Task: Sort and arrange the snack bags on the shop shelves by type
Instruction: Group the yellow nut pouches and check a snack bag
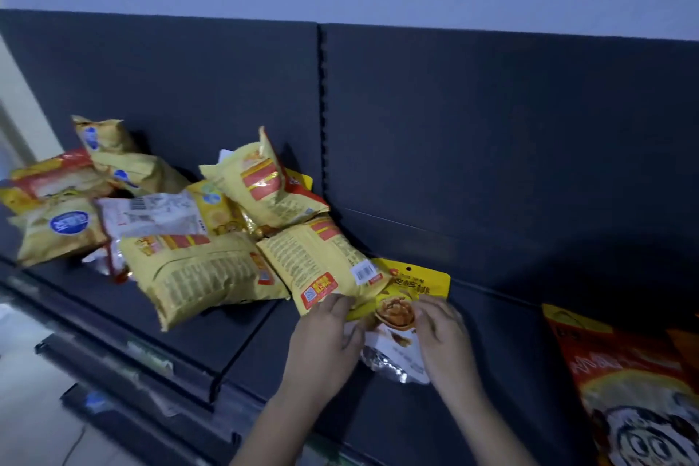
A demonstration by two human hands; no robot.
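A: Grip first. Your left hand (325, 333) had its fingers curled over the left edge of the walnut pouch (401, 305). Your right hand (442, 333) pinched the right edge, thumb hidden under the fingers. Both were closed on the one pouch, neither spread.

B: Agreed, with a caveat: the blur was heavy, and how firmly you pinched could not be told. The pouch lay flat on the shelf (491, 352), about midway along it. Its yellow header pointed to the back panel (491, 144) and its silver bottom to the front edge.

A: Noted an overlap. The corner of a yellow bag (321, 269) sat on the pouch's upper left, touching your left fingertips. That bag belonged to the pile (151, 219) heaped toward the shelf's left end.

B: My read was that you were drawing the pouch clear of that pile. The step called for a low lift of the left edge, then a slide toward the front edge. That way the overlapping bag would settle on the shelf and not drag along or tip.

A: As for where it should go, an orange-red bag (624, 382) lay near the right front corner, well apart from the pouch. Its print differed, so it was likely another type. You had bare shelf between the two, and the pouch probably wanted its own spot there, header up and face outward.
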